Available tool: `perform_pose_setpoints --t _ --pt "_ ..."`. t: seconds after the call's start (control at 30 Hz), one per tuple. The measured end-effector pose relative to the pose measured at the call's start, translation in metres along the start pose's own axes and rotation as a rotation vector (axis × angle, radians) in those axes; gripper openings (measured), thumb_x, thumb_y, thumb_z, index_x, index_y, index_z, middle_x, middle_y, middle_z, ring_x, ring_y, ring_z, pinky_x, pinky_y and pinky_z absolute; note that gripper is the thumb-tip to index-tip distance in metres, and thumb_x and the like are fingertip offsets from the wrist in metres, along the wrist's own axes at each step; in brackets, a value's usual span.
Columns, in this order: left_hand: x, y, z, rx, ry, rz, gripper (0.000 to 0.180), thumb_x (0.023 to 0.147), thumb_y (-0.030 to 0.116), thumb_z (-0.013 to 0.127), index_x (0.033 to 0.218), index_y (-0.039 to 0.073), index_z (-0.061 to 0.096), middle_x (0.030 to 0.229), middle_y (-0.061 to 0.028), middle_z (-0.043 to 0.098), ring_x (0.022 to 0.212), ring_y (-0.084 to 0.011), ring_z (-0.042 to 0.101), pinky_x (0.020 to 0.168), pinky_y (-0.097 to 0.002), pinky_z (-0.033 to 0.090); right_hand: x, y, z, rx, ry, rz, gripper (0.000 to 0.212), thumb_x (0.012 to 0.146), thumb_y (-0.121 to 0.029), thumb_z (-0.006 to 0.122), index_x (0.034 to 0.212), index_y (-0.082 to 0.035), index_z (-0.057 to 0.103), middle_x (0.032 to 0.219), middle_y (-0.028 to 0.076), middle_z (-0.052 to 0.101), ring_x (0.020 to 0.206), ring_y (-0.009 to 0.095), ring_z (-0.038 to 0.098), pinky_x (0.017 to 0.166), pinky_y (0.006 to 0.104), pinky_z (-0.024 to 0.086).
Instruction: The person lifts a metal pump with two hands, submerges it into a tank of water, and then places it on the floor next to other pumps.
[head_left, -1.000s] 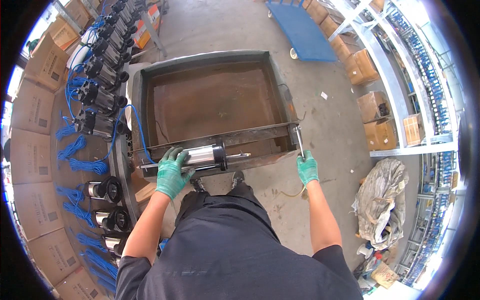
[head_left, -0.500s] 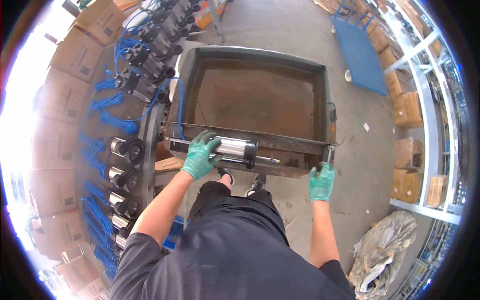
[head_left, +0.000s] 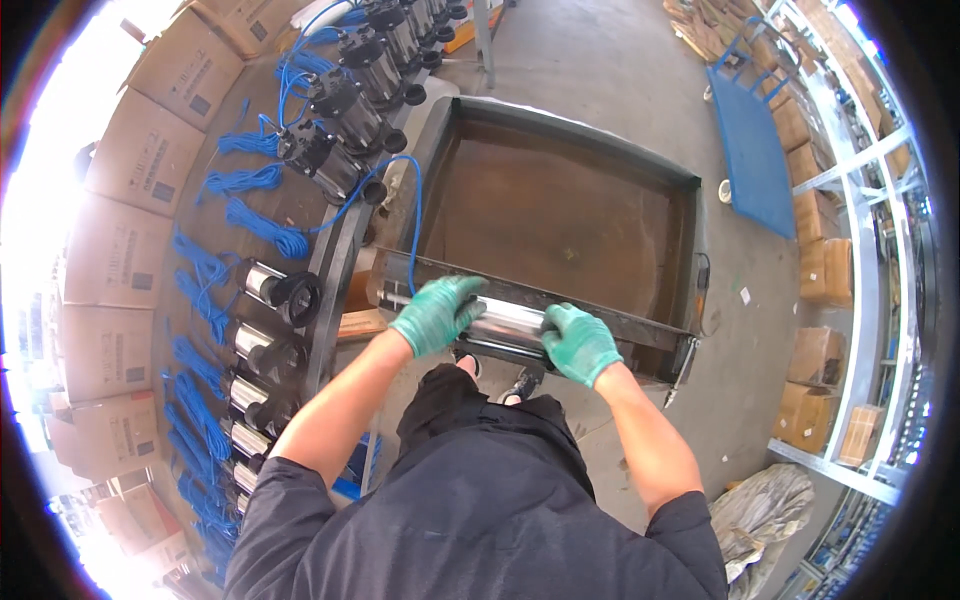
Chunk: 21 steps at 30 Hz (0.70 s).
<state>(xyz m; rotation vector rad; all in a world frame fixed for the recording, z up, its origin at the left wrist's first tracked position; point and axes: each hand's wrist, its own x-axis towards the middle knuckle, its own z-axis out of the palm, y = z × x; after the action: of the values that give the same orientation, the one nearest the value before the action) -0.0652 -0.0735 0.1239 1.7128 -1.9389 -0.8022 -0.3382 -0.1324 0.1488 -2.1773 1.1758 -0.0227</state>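
A shiny cylindrical submersible pump (head_left: 508,318) with black ends lies sideways along the near ledge of a water-filled tank (head_left: 580,122). My left hand (head_left: 437,316), in a green glove, wraps round its left end. My right hand (head_left: 580,345), gloved the same way, grips the right end, slightly smeared by motion, and covers that end. A blue cable (head_left: 416,220) rises near my left hand and loops over the tank's left side towards the bench. At the ledge's right end hangs a thin metal rod or handle (head_left: 683,368).
More pumps (head_left: 345,110) and coiled blue cables (head_left: 265,225) line the bench on the left, beside stacked cardboard boxes (head_left: 120,250). To the right are a blue flat cart (head_left: 755,150), metal shelving (head_left: 865,300) with boxes, and a crumpled sack (head_left: 765,510) on the floor.
My right hand has left the metal rod at the ledge's right end and moved left onto the pump. My left hand stays on the pump. The view has shifted slightly.
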Motion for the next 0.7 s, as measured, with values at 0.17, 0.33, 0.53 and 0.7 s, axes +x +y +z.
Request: perform_pose_setpoints --t 0.17,0.33,0.53,0.7 --pt "0.048 -0.024 -0.07 0.029 -0.341 -0.028 0.046 0.109 0.038 0.042 0.131 0.004 0.063 0.125 -0.0194 0.068 0.117 -0.0414 0.06 0.108 -0.0496 0.043 -0.036 -0.001 -0.063 0.063 0.061 -0.004 0.016 0.08 -0.006 0.058 0.094 -0.003 0.065 0.091 0.02 0.068 0.086 0.04 0.066 0.079 0.0457 0.053" --pt "0.072 -0.11 -0.05 0.185 -0.548 0.204 0.04 0.109 0.027 0.037 0.131 0.005 0.062 0.13 -0.0148 0.066 0.117 -0.0392 0.061 0.118 -0.0506 0.035 -0.076 0.016 -0.128 0.374 0.22 0.044 0.012 0.079 0.006 0.051 0.085 -0.001 0.059 0.081 0.009 0.064 0.072 0.015 0.06 0.069 0.0295 0.051" --pt "0.063 -0.085 -0.119 0.401 -0.274 0.123 0.026 0.095 0.032 0.064 0.095 0.008 0.072 0.086 -0.0143 0.068 0.094 -0.037 0.065 0.099 -0.0485 0.045 -0.061 0.037 -0.165 0.249 0.421 0.225 0.016 0.081 0.008 0.048 0.088 -0.001 0.059 0.082 0.006 0.064 0.071 0.011 0.055 0.067 0.0271 0.049" --pt "0.064 -0.083 -0.098 0.557 -0.207 0.279 0.026 0.092 0.035 0.067 0.086 0.01 0.069 0.079 -0.0093 0.067 0.082 -0.0332 0.066 0.082 -0.046 0.049 0.034 0.025 -0.151 -0.063 0.242 0.438 0.014 0.088 -0.013 0.061 0.097 -0.002 0.062 0.084 0.021 0.07 0.083 0.029 0.074 0.074 0.0419 0.055"
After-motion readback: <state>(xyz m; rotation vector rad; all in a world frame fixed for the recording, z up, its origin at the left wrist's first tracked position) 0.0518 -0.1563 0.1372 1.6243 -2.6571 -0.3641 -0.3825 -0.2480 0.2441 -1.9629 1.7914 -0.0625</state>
